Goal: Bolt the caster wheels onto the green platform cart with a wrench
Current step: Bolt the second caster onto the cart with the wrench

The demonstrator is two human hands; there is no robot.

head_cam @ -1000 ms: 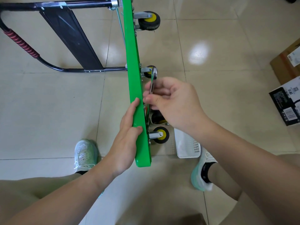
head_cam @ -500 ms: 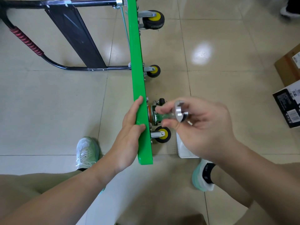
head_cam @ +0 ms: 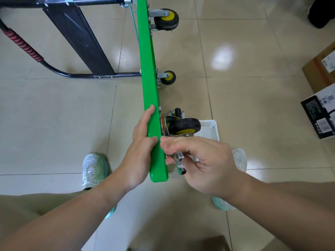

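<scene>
Green platform cart (head_cam: 146, 69) on edge between hands — left hand (head_cam: 139, 153) flat against it, right hand (head_cam: 204, 163) pinching wrench (head_cam: 180, 163)

The right hand (head_cam: 204, 163) covers most of the wrench (head_cam: 180, 163). Only a short silver stretch shows, and its seat on any bolt cannot be told. The white basket (head_cam: 211, 131) is partly hidden behind a caster wheel (head_cam: 184, 126). The right edge cuts the cardboard box (head_cam: 319, 69) and the black box (head_cam: 317, 115), and the left edge cuts the cart handle (head_cam: 23, 45).
</scene>
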